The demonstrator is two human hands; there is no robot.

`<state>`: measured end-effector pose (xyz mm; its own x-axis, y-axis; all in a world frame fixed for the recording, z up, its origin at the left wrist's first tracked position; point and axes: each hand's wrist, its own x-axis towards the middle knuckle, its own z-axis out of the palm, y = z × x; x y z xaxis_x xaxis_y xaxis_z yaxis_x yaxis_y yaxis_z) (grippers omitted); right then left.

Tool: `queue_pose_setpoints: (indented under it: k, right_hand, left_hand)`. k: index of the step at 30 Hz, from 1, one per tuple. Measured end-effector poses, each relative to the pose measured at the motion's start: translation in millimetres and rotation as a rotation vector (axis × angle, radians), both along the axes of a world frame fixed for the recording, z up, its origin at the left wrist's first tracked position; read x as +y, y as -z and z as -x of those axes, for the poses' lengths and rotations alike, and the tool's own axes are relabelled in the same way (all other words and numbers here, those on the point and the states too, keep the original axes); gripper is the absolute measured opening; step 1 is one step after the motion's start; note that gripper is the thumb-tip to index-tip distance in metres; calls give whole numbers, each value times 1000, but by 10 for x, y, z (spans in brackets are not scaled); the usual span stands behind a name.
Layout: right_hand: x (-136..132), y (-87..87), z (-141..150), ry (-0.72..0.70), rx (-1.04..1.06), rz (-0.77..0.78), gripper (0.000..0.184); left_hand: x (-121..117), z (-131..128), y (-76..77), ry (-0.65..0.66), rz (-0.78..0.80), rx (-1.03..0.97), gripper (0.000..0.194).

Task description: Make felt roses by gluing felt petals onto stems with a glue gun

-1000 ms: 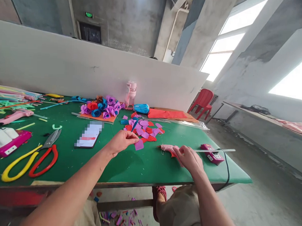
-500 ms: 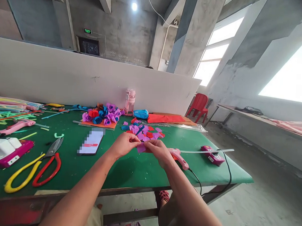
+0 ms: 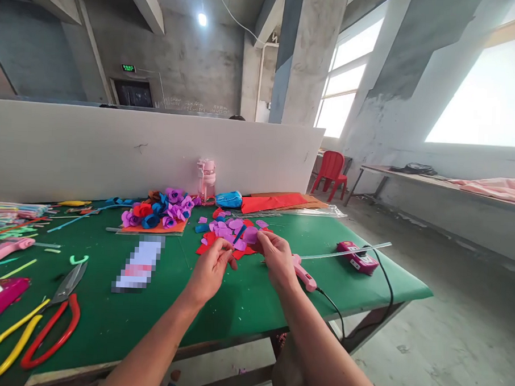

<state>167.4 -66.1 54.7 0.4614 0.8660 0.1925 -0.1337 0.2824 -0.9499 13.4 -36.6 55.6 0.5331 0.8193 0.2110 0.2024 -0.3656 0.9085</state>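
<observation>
My right hand (image 3: 275, 259) pinches a purple paper petal (image 3: 250, 235) between thumb and fingertips, over the right side of a petal pile. To its left, my left hand (image 3: 214, 269) has its fingers bent together. A narrow dark blue strip (image 3: 239, 234) sticks up from its fingertips, its lower end hidden by them. Beneath and beyond both hands lie loose purple petals (image 3: 224, 228) and red paper pieces (image 3: 203, 247). A pink glue gun (image 3: 304, 273) with a long clear glue stick (image 3: 344, 252) rests beside my right hand.
Finished paper flowers (image 3: 171, 203) lie behind on the green table (image 3: 184, 315). At left are a blurred phone (image 3: 139, 264), large scissors (image 3: 68, 284) and another pink glue gun (image 3: 7, 251). A magenta power strip (image 3: 357, 257) with a black cable sits right. A pink bottle (image 3: 206, 179) stands behind.
My hands have come apart; the purple petal, earlier between both hands, is now in my right hand alone, slightly higher. The view has turned a little to the right.
</observation>
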Motion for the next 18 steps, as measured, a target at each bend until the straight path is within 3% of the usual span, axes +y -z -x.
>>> queue_pose_setpoints:
  k: [11,18]
  right_hand:
    - [-3,19,8,43,35,-62,28]
    - [6,102,17,52,-103,-49,32]
  left_hand:
    - [-105,-95,13,-27,493,-393,30]
    - [-74,-122,37,21,512,-459,26]
